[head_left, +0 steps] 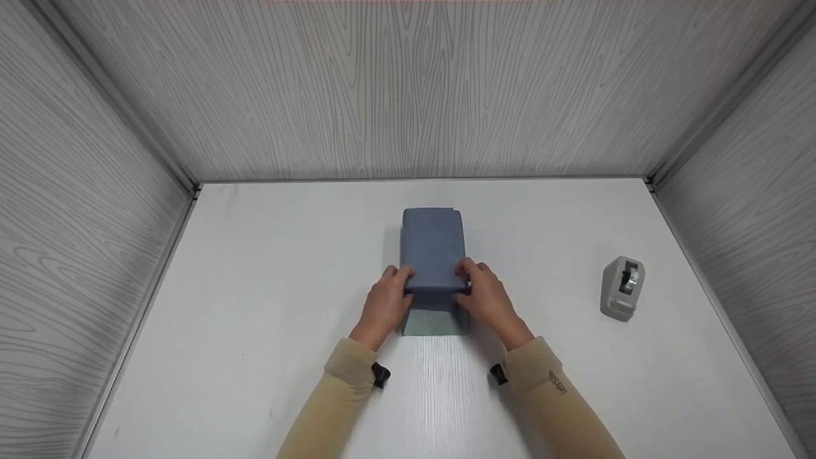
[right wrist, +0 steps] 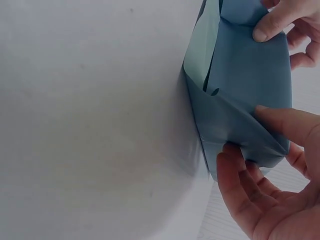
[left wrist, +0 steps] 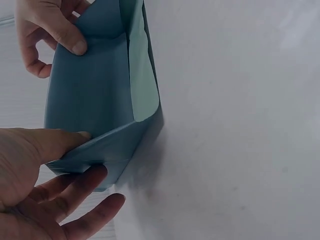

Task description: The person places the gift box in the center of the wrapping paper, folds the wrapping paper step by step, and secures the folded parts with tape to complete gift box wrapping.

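Observation:
A box wrapped in blue paper (head_left: 433,245) lies lengthwise on the white table. At its near end the paper is folded in at the sides, and a flap with a pale green inner face (head_left: 435,323) lies out toward the person. My left hand (head_left: 386,306) grips the left corner of that end. In the left wrist view its thumb lies on the end face (left wrist: 95,90) and its fingers are on the side. My right hand (head_left: 489,298) pinches the folded paper at the right corner, thumb on the end face (right wrist: 250,70) and fingers bent against the side.
A grey tape dispenser (head_left: 622,289) with a roll of tape stands on the right part of the white table (head_left: 287,268). Grey wood-grain panels (head_left: 408,95) enclose the table at the back and both sides.

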A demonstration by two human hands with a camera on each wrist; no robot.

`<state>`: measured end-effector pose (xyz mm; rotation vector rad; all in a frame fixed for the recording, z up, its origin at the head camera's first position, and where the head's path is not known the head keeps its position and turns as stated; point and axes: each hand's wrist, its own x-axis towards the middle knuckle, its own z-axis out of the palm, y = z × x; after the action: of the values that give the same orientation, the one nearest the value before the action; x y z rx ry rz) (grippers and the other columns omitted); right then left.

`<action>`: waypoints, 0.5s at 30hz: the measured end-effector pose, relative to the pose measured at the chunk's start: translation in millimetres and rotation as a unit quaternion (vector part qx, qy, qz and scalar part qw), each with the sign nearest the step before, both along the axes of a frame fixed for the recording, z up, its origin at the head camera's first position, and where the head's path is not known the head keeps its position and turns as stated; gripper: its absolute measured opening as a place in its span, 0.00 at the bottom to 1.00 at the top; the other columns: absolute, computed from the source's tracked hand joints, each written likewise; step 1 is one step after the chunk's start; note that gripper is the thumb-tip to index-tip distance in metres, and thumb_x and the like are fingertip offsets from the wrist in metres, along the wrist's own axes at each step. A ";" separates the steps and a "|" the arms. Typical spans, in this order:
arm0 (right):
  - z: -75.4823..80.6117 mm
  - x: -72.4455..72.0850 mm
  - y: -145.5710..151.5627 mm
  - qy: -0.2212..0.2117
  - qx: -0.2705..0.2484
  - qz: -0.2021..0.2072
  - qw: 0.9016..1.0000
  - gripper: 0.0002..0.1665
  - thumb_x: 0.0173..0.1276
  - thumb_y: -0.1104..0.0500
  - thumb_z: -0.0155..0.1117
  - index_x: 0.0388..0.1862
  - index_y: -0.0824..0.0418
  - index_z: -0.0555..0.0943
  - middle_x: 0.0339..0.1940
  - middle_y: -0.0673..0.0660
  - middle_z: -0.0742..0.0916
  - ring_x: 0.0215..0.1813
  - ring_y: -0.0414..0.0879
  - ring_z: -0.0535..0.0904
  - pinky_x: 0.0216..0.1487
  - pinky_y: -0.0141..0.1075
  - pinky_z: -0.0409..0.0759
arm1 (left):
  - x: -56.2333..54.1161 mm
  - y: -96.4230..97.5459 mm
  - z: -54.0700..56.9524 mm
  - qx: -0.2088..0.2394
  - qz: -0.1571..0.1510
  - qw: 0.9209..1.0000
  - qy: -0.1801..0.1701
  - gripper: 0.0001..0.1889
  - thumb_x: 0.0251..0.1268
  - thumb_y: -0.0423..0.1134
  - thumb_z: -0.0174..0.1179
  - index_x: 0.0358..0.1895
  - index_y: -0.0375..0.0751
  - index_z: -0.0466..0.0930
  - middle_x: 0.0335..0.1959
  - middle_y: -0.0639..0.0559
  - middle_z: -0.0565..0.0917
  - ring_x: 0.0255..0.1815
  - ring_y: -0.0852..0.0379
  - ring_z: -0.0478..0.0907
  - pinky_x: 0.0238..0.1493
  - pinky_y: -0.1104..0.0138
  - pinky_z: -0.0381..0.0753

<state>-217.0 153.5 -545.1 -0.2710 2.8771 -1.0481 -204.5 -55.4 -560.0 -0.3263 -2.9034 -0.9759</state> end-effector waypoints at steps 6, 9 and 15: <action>-1.9 0.6 0.0 0.019 0.000 0.004 1.000 0.26 0.55 0.69 0.75 0.49 0.56 0.74 0.44 0.60 0.79 0.44 0.53 0.79 0.44 0.46 0.79 | -0.7 1.5 -3.5 -0.022 -0.004 1.000 0.004 0.24 0.60 0.29 0.67 0.59 0.42 0.70 0.47 0.43 0.75 0.44 0.46 0.82 0.47 0.57 0.81; -2.9 1.0 0.6 0.023 -0.005 0.008 1.000 0.26 0.55 0.68 0.76 0.49 0.56 0.74 0.42 0.59 0.79 0.42 0.53 0.79 0.43 0.45 0.79 | -1.5 1.9 -6.2 -0.032 -0.004 0.999 0.002 0.27 0.61 0.28 0.66 0.61 0.43 0.66 0.47 0.41 0.76 0.42 0.45 0.83 0.43 0.57 0.81; -3.4 -0.8 0.8 0.024 -0.009 0.011 1.000 0.27 0.54 0.68 0.76 0.48 0.56 0.73 0.41 0.58 0.78 0.41 0.52 0.78 0.41 0.46 0.78 | -3.6 2.6 -7.8 -0.031 -0.006 0.999 -0.008 0.32 0.60 0.25 0.64 0.65 0.45 0.62 0.49 0.38 0.78 0.40 0.43 0.83 0.42 0.54 0.81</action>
<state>-217.9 154.3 -548.5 -0.3318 2.9005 -1.0802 -208.1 -52.8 -567.9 -0.3399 -2.9547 -0.8962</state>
